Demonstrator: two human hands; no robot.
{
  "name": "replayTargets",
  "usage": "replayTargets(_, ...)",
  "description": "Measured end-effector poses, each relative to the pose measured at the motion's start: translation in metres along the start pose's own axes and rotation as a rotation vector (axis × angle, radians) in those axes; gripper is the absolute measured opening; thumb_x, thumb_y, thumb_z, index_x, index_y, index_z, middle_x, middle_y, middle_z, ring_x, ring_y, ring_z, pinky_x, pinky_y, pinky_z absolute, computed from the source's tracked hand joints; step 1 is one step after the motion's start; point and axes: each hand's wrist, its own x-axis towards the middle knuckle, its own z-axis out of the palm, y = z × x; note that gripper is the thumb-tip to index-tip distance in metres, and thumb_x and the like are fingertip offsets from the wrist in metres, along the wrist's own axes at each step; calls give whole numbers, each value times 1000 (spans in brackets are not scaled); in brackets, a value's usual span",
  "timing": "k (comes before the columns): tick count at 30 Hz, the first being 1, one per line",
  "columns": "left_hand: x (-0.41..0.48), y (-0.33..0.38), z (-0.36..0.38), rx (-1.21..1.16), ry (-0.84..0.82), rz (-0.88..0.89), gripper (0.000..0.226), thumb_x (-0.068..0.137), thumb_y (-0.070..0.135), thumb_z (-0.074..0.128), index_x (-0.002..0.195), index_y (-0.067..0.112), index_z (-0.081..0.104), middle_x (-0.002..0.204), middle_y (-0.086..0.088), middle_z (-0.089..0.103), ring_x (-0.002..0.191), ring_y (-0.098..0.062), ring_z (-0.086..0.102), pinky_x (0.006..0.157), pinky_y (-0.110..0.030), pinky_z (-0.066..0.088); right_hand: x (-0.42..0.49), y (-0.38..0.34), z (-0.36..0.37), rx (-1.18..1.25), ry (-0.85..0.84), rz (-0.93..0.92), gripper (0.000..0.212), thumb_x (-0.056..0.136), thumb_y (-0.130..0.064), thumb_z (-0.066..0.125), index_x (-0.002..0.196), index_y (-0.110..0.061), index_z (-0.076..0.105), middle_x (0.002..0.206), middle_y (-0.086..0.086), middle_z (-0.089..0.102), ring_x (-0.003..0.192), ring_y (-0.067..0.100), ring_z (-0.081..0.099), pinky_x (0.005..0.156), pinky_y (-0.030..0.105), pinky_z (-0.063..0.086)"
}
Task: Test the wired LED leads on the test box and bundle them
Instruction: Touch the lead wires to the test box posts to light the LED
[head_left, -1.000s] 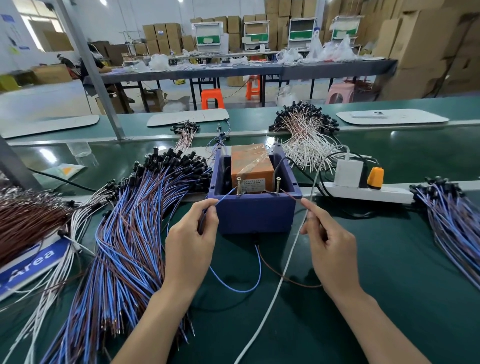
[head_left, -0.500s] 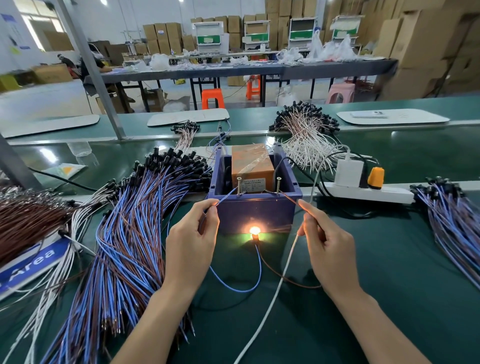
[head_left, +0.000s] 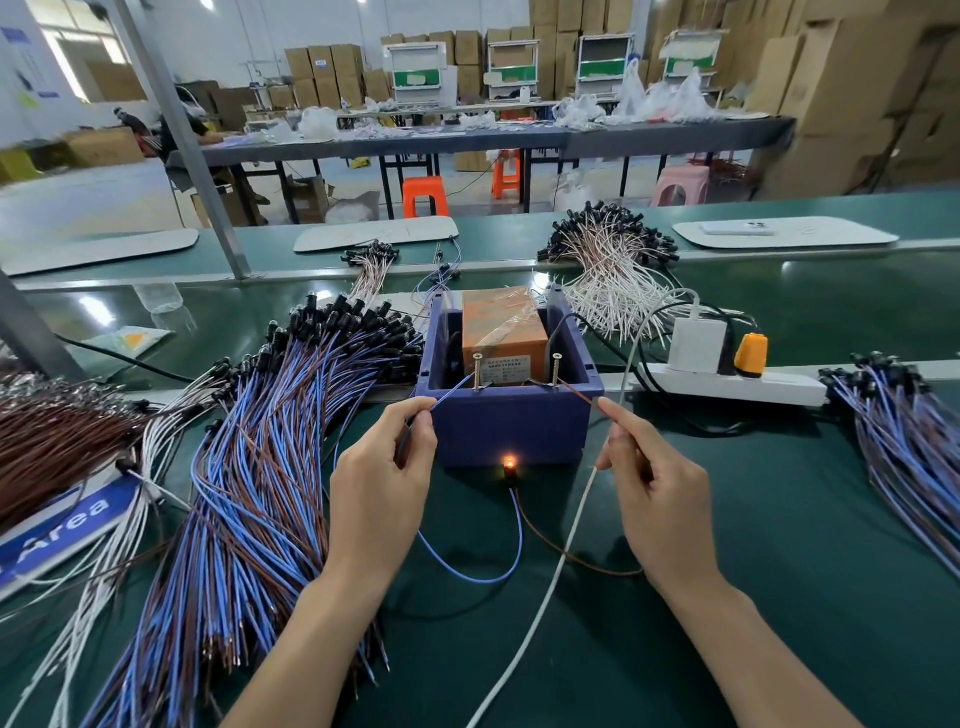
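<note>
At counter (head_left: 779, 545) centre, left hand (head_left: 382, 483) pinches the blue lead (head_left: 452, 389) to the box's (head_left: 511, 426) left screw (head_left: 477, 371); right hand (head_left: 657, 493) pinches the brown lead (head_left: 579, 393) to the right screw (head_left: 557, 370). LED (head_left: 510, 462) glows at the box's 6 o'clock.

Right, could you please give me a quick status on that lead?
Left hand pinches blue wire at left screw. Right hand pinches brown wire at right screw. LED lit. White cable beside right hand, no obstruction.
</note>
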Motion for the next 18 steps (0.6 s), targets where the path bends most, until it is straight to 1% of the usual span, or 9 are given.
replayTargets(4, 0, 0, -1, -14, 8, -20, 14, 103, 34, 51, 110, 35, 64, 68, 12, 54, 52, -11, 44, 47, -20, 31, -1, -1, -1, 14, 35, 78, 36, 104, -36, 43, 134, -30, 62, 75, -13, 66, 56, 8, 56, 54, 11, 40)
replayTargets(6, 0, 1, -3, -17, 36, -26, 12, 103, 38, 49, 107, 37, 60, 67, 11, 55, 50, -12, 45, 45, -25, 34, -1, -3, -3, 60, 69, 147, 33, 105, -37, 41, 134, -35, 56, 81, -14, 67, 51, 8, 51, 50, 13, 38)
replayTargets(8, 0, 2, -5, -36, 65, -35, 11, 102, 43, 47, 102, 37, 56, 68, 13, 59, 49, -13, 49, 44, -30, 39, -1, -5, -6, 146, 117, 222, 26, 107, -39, 40, 131, -40, 49, 86, -14, 68, 48, 8, 47, 44, 23, 39)
replayTargets(10, 0, 5, -5, -66, 82, -55, 14, 100, 48, 44, 97, 37, 52, 68, 9, 63, 48, -16, 52, 45, -37, 43, -1, -7, -11, 204, 165, 265, 17, 107, -40, 40, 122, -41, 48, 87, -12, 70, 48, 8, 46, 45, 33, 42)
replayTargets(12, -2, 10, -4, -91, 87, -54, 13, 99, 50, 42, 95, 39, 49, 68, 8, 63, 48, -16, 52, 44, -33, 41, -2, -9, -15, 216, 197, 283, 9, 108, -40, 40, 111, -44, 48, 88, -12, 70, 49, 9, 46, 46, 33, 42)
replayTargets(13, -3, 13, -4, -92, 92, -43, 12, 99, 48, 43, 94, 40, 49, 70, 9, 62, 51, -15, 52, 46, -27, 40, -2, -10, -17, 215, 208, 292, 9, 108, -41, 40, 107, -45, 48, 87, -11, 71, 49, 10, 46, 46, 32, 42)
replayTargets(15, -4, 20, -4, -91, 106, -39, 9, 100, 41, 48, 92, 40, 51, 74, 10, 59, 60, -12, 52, 53, -17, 38, -2, -12, -21, 218, 228, 313, 9, 108, -41, 41, 102, -44, 48, 87, -10, 71, 50, 11, 46, 46, 31, 41)
replayTargets(16, -4, 23, -4, -112, 109, -56, 10, 101, 36, 52, 91, 39, 52, 76, 9, 57, 63, -11, 51, 57, -17, 39, -3, -14, -22, 230, 236, 326, 9, 108, -41, 42, 102, -42, 49, 86, -9, 71, 51, 11, 46, 46, 30, 41)
replayTargets(18, -6, 31, -4, -202, 100, -112, 14, 101, 28, 55, 90, 38, 56, 72, 9, 55, 60, -8, 47, 55, -19, 38, -4, -20, -25, 278, 249, 359, 8, 107, -38, 46, 101, -38, 53, 86, -10, 70, 54, 8, 50, 50, 24, 44)
